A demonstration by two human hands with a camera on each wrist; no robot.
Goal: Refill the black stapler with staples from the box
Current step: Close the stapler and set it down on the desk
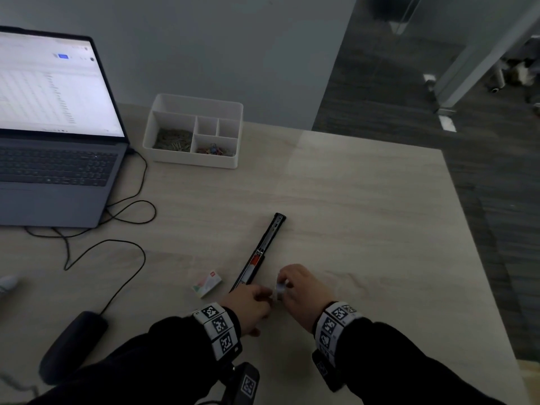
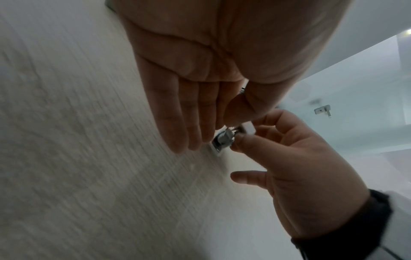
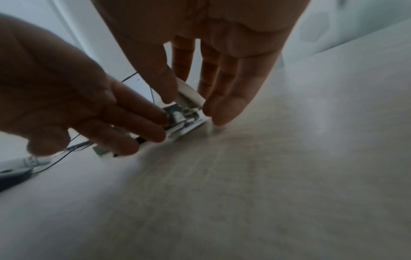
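Pinching staple strip (image 1: 280,291) between both hands beside opened black stapler (image 1: 258,254): right hand (image 1: 299,290) fingers clamped on strip, left hand (image 1: 248,306) fingertips steadying it, likely for loading; staple box (image 1: 207,283) left of stapler.

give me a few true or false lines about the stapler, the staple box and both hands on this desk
1. The black stapler lies opened out flat on the desk. True.
2. The outer staple box lies to the right of the stapler. False: it lies to its left.
3. Both the left hand and the right hand are at the small white tray of staples. True.
4. The laptop is closed. False: it is open, screen lit.
5. The white organiser is between the hands. False: it stands far back, beside the laptop.
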